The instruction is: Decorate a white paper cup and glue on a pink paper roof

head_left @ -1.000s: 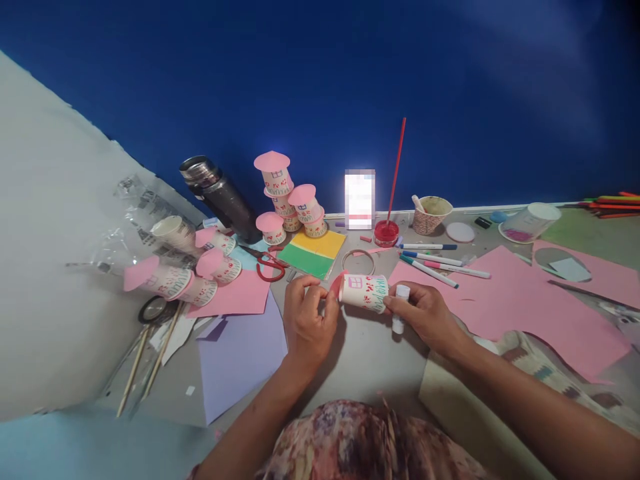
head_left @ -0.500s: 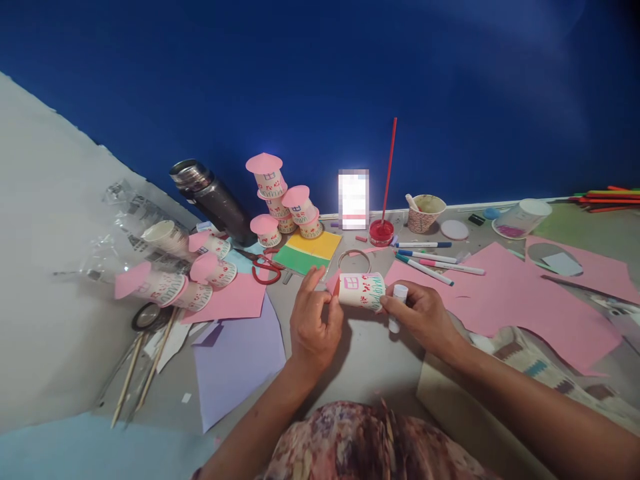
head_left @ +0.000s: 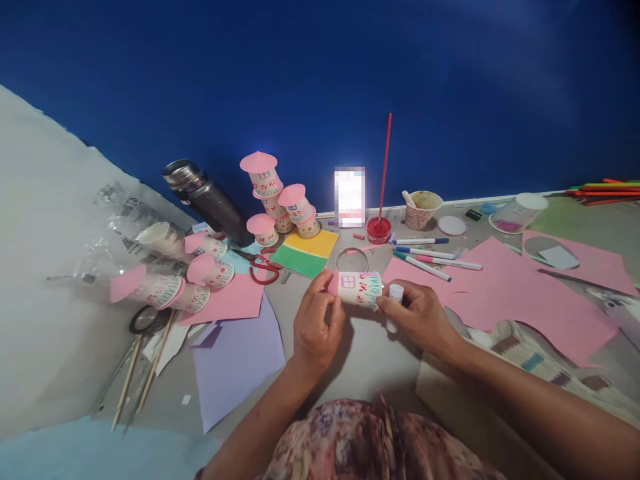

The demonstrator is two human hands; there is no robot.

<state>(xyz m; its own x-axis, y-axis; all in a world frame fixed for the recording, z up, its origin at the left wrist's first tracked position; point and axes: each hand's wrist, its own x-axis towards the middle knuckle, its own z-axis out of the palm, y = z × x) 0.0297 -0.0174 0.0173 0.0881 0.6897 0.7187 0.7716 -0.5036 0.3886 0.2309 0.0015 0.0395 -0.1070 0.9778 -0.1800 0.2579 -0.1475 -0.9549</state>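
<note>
A white paper cup (head_left: 359,289) with a purple window, red flowers and green grass drawn on it lies sideways between my hands. On its left end sits a pink paper cone (head_left: 333,283), pinched at the cup by my left hand (head_left: 320,321). My right hand (head_left: 425,315) grips the cup's rim end and also holds a white glue stick (head_left: 395,293) upright in its fingers. A roll of tape (head_left: 353,260) lies just behind the cup. Further back, similar decorated cups with pink cone tops (head_left: 261,175) are stacked in towers.
Red-handled scissors (head_left: 264,269), a dark flask (head_left: 207,203) and more decorated cups (head_left: 157,287) are on the left. Markers (head_left: 424,253) and pink paper (head_left: 530,307) lie to the right. A lit phone (head_left: 349,197) leans on the blue wall near a red stick in a round base (head_left: 379,231).
My left fingers have closed down onto the pink cone, where the forefinger was raised before. The cup and glue stick have barely moved; the whole view has shifted slightly.
</note>
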